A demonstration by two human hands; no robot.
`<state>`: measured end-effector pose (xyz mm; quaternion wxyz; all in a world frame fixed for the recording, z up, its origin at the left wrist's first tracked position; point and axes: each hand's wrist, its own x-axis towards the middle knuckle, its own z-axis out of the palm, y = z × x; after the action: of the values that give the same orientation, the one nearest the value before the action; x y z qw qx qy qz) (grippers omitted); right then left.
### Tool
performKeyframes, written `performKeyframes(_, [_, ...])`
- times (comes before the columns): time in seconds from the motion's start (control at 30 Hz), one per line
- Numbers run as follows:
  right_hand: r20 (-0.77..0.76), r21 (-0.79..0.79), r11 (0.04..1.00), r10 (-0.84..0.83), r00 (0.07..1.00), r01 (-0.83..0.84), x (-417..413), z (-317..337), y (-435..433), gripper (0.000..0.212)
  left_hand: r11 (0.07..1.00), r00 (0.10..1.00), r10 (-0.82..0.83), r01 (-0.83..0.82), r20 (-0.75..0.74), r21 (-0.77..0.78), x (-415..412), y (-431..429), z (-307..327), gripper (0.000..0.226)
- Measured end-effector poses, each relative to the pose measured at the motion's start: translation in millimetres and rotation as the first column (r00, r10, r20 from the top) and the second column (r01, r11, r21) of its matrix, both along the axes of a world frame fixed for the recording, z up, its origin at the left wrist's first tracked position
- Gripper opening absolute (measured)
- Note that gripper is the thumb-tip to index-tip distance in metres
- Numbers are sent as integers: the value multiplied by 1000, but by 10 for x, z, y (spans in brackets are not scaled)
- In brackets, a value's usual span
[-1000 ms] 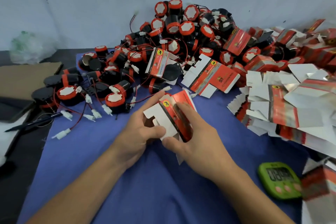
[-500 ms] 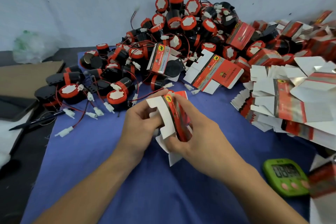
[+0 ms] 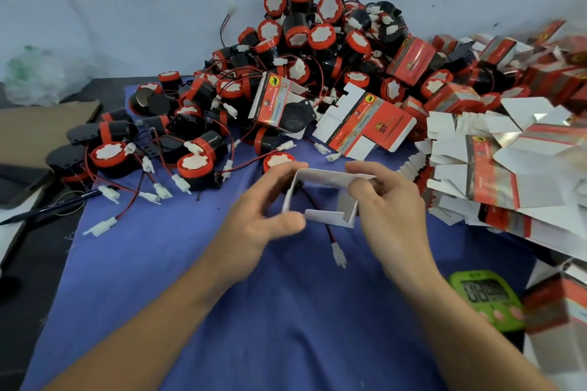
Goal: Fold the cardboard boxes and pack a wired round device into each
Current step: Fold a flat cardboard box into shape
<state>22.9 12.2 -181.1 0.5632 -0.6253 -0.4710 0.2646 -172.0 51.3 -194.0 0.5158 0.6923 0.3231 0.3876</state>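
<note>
From my end I see a blue cloth (image 3: 190, 295) spread over a dark table (image 3: 28, 279), pushed up against a pale, scuffed wall (image 3: 127, 9). My left hand (image 3: 263, 219) and right hand (image 3: 390, 209) hold one box (image 3: 320, 176) just above the middle of the cloth, its white inside facing me. The left thumb and fingers pinch its left side; the right fingers curl on its right wall and far edge. A red and black wire (image 3: 317, 209) crosses the box's open mouth and ends in a white plug (image 3: 339, 256) on the cloth; I cannot tell what it is attached to.

Behind, a heap of red and black round devices (image 3: 301, 41) is banked against the wall. Flat boxes (image 3: 508, 168) spill in from the right. A green timer (image 3: 486, 298) lies near my right forearm. On the left are a pen (image 3: 47, 209), brown cardboard (image 3: 38, 130) and a crumpled plastic bag (image 3: 35, 79).
</note>
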Motion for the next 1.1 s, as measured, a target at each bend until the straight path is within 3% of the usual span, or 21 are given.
performKeyframes(0.1, [-13,-37,998,48,999,-49,17,29,33,29,985,980,113,-89,-164,146,43,-75,-18,69])
performKeyframes(0.27, [-83,-45,981,184,979,-188,14,57,47,23,909,927,353,-308,-124,281,174,-199,5,42])
performKeyframes(0.43, [-124,-24,979,197,973,-201,11,70,23,23,867,888,439,-380,-134,323,213,-224,-11,49])
performKeyframes(0.7, [-16,-10,962,271,962,-271,18,15,15,25,937,931,311,-265,-194,229,122,-104,-33,54])
performKeyframes(0.83, [-16,12,976,217,976,-217,5,-8,14,32,976,981,161,-143,-103,164,90,-103,-41,66])
performKeyframes(0.97, [-81,61,970,239,968,-234,-15,0,11,23,939,958,288,-281,-4,197,147,-164,-32,53])
performKeyframes(1.1, [-245,113,864,502,829,-490,-45,25,-5,35,855,864,504,-496,-14,152,225,-202,-1,28])
